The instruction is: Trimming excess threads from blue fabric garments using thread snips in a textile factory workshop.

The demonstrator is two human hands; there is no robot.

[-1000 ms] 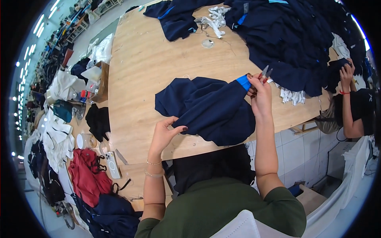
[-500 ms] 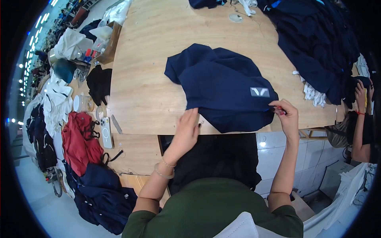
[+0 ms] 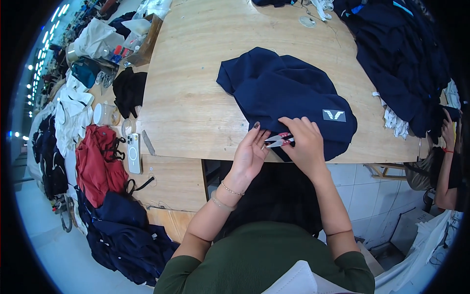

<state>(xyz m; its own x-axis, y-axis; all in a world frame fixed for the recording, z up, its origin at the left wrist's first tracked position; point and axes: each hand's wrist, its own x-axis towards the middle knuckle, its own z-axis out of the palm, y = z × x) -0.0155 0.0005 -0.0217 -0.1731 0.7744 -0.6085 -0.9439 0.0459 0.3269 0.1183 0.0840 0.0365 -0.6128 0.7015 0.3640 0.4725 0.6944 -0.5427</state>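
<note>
A navy blue garment (image 3: pixel 289 93) with a small grey patch lies bunched on the wooden table (image 3: pixel 196 88), its near edge at the table's front. My right hand (image 3: pixel 304 142) holds small thread snips (image 3: pixel 278 141) with a pink handle against that near edge. My left hand (image 3: pixel 250 153) pinches the fabric just left of the snips' blades, fingers touching the cloth.
A large heap of navy garments (image 3: pixel 401 54) covers the table's right side. Another person's arm (image 3: pixel 445 161) is at the far right. At the left lie a phone (image 3: pixel 133 153), red fabric (image 3: pixel 95 164), dark and white clothes, and a cardboard box (image 3: pixel 147 34).
The garment was pulled toward me and laid flat with the grey patch up. My right hand came down from the far collar to the near edge, and both hands met there.
</note>
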